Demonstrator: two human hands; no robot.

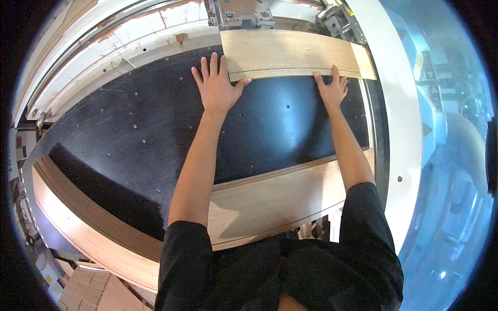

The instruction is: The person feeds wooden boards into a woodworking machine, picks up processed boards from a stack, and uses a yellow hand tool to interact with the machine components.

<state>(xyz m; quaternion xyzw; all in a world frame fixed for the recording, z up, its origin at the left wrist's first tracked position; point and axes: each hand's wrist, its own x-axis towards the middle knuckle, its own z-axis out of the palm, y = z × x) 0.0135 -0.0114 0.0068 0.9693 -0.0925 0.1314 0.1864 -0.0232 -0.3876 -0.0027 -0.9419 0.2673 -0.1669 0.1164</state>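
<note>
A pale wooden board lies across the far right part of a dark machine table, its far edge close to metal machine parts. My left hand is spread at the board's left end, the thumb reaching its near edge. Along the near edge, farther right, my right hand touches the board with its fingertips, fingers apart. Neither hand wraps around anything. Under my forearms lies a stack of similar boards, partly hidden by my arms.
Another stack of boards runs along the near left edge. Metal clamp-like fittings stand behind the far board. A white frame borders the table on the right, with a bluish translucent sheet beyond it. A rail curves along the far left.
</note>
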